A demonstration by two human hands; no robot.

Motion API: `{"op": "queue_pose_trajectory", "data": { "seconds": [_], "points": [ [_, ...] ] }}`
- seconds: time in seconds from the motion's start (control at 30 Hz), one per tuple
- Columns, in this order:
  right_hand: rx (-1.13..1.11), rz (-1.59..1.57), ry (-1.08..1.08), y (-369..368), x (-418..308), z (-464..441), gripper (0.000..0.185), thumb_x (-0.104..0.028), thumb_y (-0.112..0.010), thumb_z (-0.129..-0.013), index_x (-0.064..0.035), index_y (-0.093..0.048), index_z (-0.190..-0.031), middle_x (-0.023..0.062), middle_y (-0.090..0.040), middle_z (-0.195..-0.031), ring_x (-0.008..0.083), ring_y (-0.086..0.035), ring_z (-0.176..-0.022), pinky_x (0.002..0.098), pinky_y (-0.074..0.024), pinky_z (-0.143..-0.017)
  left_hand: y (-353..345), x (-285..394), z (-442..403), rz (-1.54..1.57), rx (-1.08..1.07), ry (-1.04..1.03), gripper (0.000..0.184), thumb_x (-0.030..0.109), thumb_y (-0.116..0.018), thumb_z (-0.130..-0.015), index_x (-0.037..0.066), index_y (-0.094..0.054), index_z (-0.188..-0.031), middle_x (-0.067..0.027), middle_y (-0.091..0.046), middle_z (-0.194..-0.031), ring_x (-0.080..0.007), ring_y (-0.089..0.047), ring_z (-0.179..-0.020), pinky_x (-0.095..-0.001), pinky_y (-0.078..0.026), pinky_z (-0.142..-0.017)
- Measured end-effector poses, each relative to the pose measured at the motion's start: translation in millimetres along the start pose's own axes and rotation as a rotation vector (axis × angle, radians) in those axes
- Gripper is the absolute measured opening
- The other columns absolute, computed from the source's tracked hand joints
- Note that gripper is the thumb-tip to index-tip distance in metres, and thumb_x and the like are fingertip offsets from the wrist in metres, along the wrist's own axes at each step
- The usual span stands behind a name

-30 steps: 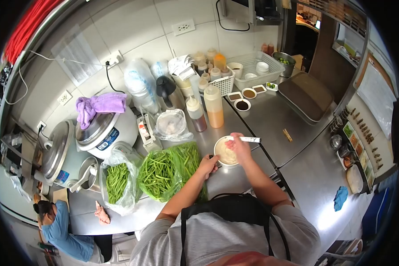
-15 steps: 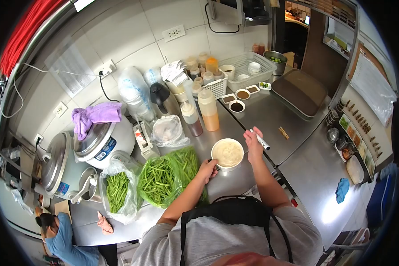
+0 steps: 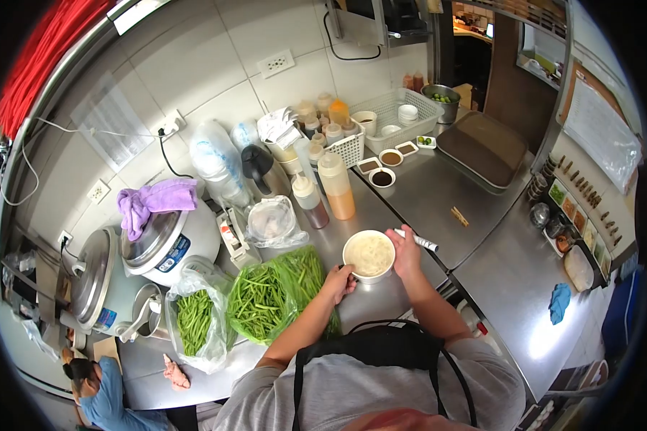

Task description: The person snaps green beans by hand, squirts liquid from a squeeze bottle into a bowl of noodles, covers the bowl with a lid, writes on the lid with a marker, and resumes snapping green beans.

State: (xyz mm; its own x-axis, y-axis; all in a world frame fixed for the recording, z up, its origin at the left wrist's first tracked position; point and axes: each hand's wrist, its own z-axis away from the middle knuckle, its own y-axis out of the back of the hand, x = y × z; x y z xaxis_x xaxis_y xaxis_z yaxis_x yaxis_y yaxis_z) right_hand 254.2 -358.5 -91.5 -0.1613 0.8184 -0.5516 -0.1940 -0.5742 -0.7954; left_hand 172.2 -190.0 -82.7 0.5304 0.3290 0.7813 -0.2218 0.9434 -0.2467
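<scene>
A white round tub [image 3: 369, 256] of pale, creamy food stands upright between my hands on the steel counter. My left hand [image 3: 338, 284] is closed at the tub's left rim, with something small and dark at its fingertips. At the right rim is my right hand [image 3: 406, 253], holding a white marker [image 3: 425, 243] between its fingers, the marker pointing out to the right. Green beans in a green bag [image 3: 266, 294] lie left of my left forearm, and a smaller clear bag of beans [image 3: 195, 321] is beside them.
Squeeze bottles [image 3: 336, 185] stand behind the tub. Small sauce dishes [image 3: 383, 177] and a dark tray [image 3: 483, 149] are at the back right. Rice cookers [image 3: 167, 241] stand left. A person in blue [image 3: 111, 402] is at lower left. A blue cloth [image 3: 559, 303] lies right.
My right hand has come off the top of the tub, moved out to its right, then back in against the rim. The food's surface is now uncovered. My left hand stays at the left rim.
</scene>
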Motion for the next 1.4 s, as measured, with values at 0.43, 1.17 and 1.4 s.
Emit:
{"op": "queue_pose_trajectory", "data": {
  "seconds": [0.43, 1.17, 1.4],
  "points": [
    [-0.432, 0.649, 0.169, -34.3, 13.4, 38.0, 0.030, -0.023, -0.040, -0.088, -0.0022, -0.038, -0.110, 0.0131, -0.056, -0.095, 0.0175, -0.052, -0.094, 0.0283, -0.0387, -0.084, -1.4, -4.3, -0.4, 0.125, -0.032, -0.097, 0.026, 0.014, -0.055, -0.076, 0.005, -0.039, -0.094, -0.0024, -0.049, -0.063, -0.0103, -0.049, -0.051, -0.0224, -0.044, -0.045],
    [-0.349, 1.144, 0.102, -44.3, -2.7, 27.5, 0.017, -0.016, -0.061, -0.068, -0.0007, -0.053, -0.072, 0.0065, -0.058, -0.059, 0.0113, -0.054, -0.052, 0.0256, -0.0426, -0.049, -1.9, -2.4, -1.8, 0.084, -0.023, -0.123, 0.022, 0.009, -0.051, -0.077, 0.002, -0.039, -0.094, -0.0053, -0.051, -0.070, -0.0124, -0.051, -0.058, -0.0266, -0.049, -0.054],
    [-0.354, 1.246, 0.173, -40.7, 3.3, 23.3, 0.019, -0.018, -0.062, -0.065, -0.0014, -0.053, -0.070, 0.0084, -0.058, -0.062, 0.0169, -0.056, -0.057, 0.0291, -0.0436, -0.053, -3.5, 0.4, 1.3, 0.091, -0.023, -0.116, 0.023, 0.008, -0.051, -0.076, 0.002, -0.039, -0.094, -0.0051, -0.051, -0.070, -0.0123, -0.051, -0.059, -0.0266, -0.049, -0.055]
  ]
}}
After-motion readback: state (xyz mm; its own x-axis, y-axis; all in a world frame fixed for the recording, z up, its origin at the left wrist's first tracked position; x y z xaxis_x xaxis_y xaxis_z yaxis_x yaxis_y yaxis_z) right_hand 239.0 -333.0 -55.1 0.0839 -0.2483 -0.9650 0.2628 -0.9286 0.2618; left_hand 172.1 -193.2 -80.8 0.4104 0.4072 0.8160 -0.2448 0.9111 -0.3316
